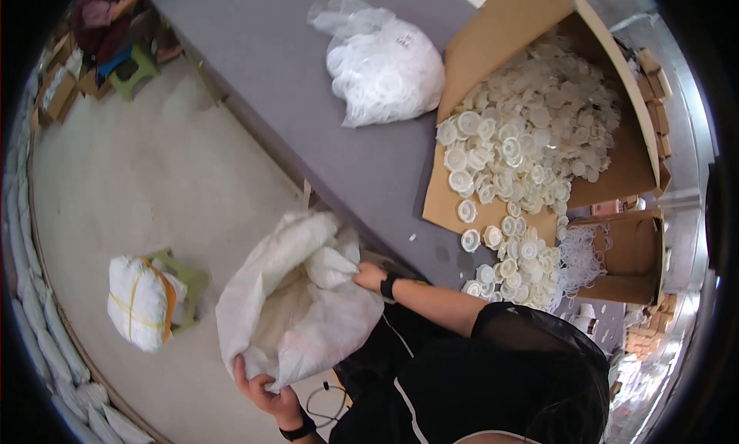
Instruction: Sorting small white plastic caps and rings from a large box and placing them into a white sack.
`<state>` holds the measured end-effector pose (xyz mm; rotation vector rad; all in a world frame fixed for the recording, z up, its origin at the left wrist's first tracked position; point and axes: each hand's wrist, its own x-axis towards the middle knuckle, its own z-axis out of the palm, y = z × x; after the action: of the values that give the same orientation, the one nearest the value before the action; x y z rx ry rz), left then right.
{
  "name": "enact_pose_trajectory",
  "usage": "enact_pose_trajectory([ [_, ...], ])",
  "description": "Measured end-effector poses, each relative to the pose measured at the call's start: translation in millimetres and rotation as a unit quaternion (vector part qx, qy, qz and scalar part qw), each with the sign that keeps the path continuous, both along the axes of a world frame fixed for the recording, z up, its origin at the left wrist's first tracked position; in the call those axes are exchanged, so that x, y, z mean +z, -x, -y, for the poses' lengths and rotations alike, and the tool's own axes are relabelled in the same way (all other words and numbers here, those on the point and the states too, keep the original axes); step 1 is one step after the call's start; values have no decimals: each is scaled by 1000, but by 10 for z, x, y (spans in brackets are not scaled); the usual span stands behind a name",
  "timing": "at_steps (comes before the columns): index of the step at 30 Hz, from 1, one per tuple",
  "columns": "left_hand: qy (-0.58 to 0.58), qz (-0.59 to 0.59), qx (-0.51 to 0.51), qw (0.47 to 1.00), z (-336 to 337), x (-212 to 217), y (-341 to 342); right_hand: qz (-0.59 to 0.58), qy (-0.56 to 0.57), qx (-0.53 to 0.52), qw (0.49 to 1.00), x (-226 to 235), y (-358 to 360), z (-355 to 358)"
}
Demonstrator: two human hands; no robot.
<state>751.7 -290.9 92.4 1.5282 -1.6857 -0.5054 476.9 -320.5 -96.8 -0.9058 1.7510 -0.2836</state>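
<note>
A large white woven sack (258, 282) hangs in front of me beside the table edge, its mouth held apart and facing up. My left hand (265, 394) grips the sack's near rim, fingers curled over the fabric. On the opposite side, next to the table, my right hand (371, 276) is closed on a bunched part of the rim. Dark bands circle both wrists. The inside of the sack looks pale and shadowed; its bottom is hidden by folds.
On the grey table (262, 67), translucent round plastic lids (531, 136) spill from a tipped cardboard box (493, 43). A bag of white rings (389, 70) lies behind; a smaller box (635, 251) stands right. A wrapped white bundle (138, 301) sits on a green stool (188, 282). Someone sits far left.
</note>
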Motion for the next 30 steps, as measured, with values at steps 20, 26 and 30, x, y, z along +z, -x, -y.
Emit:
enact_pose_trajectory([
  [20, -301, 69, -26, 951, 546, -673, -135, 294, 11, -178, 939, 283, -47, -406],
  [26, -437, 194, 85, 874, 232, -1869, -364, 498, -39, -188, 846, 1540, -228, -438],
  [30, -608, 78, 126, 780, -2, -2256, -896, 552, -37, -148, 820, 1830, -203, -363],
])
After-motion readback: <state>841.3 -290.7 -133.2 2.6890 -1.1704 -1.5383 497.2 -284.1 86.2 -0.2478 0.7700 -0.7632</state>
